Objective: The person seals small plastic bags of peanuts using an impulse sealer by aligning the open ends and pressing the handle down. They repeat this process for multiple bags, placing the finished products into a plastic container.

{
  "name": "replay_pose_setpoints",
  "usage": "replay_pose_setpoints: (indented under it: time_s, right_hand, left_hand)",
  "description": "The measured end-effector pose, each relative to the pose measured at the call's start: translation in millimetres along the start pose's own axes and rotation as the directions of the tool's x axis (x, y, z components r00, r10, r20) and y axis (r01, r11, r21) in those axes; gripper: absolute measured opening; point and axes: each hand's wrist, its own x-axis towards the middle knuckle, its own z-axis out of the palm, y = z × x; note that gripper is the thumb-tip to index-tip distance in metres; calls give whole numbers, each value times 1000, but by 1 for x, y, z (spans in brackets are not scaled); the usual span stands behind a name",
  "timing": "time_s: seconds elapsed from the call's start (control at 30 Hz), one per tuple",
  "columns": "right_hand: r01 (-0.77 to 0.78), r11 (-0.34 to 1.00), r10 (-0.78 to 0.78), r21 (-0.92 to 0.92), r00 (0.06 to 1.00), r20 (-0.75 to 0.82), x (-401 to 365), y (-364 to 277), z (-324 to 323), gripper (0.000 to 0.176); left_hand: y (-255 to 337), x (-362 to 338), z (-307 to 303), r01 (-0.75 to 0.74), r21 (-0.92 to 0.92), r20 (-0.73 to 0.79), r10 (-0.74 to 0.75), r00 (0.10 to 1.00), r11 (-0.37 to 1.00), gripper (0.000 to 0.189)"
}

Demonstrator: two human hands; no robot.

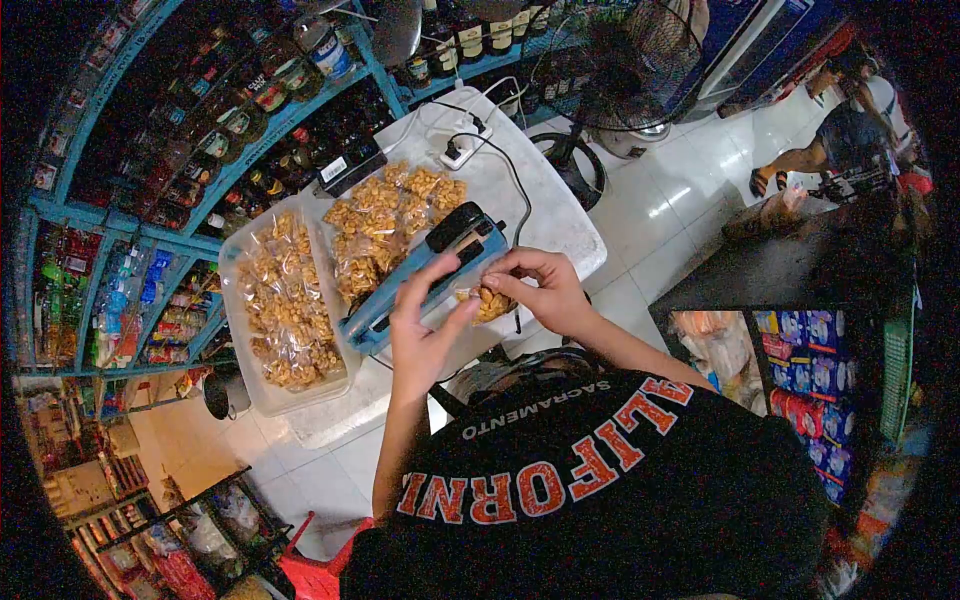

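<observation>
A small clear plastic bag of golden-brown snack pieces (490,305) is pinched by its upper edge in my right hand (545,288). My left hand (425,335) is open, thumb and fingers apart, its thumb close to the bag's left side. Just beyond both hands lies a long blue bag sealer (405,285) with a black end, set at a slant on the white table (560,215). Filled bags of the same snack (375,225) are heaped behind the sealer. More filled bags (285,310) lie in a translucent plastic tub (338,375) at the left.
A power strip (460,150) with plugs and black cables sits at the table's back. Beyond it stands a fan (620,60). Blue shelves (160,235) of bottles run along the left. A red stool (320,570) is at the lower left. Another person (850,140) is at the far right.
</observation>
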Motion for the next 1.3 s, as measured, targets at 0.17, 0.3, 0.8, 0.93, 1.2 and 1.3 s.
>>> replay_pose_setpoints:
  time_s: [0.17, 0.3, 0.8, 0.93, 1.2, 1.3]
  right_hand:
    - [-16, 1000, 16, 1, 1000, -20, 1, 2, 0, 11]
    - [0, 999, 1, 40, 1000, -24, 1, 4, 2, 15]
    - [-26, 998, 25, 50, 1000, 6, -1, 2, 2, 15]
    - [-36, 997, 32, 66, 998, 57, -1, -3, 1, 14]
    - [-67, 996, 62, 59, 995, 82, -5, -5, -1, 10]
    - [-71, 995, 65, 71, 995, 73, -6, -6, -1, 10]
  left_hand:
    - [5, -2, 3, 25, 57, 8, -25, 1000, 998, 26]
    - [1, -2, 1, 58, 91, -78, -51, 996, 994, 12]
    - [8, -2, 3, 23, -56, -100, -29, 995, 998, 33]
    - [16, -2, 5, 77, -300, -118, -117, 986, 951, 63]
    - [13, -4, 2, 48, -318, -153, -101, 983, 947, 62]
    - [10, -5, 1, 71, -274, -144, -114, 983, 959, 56]
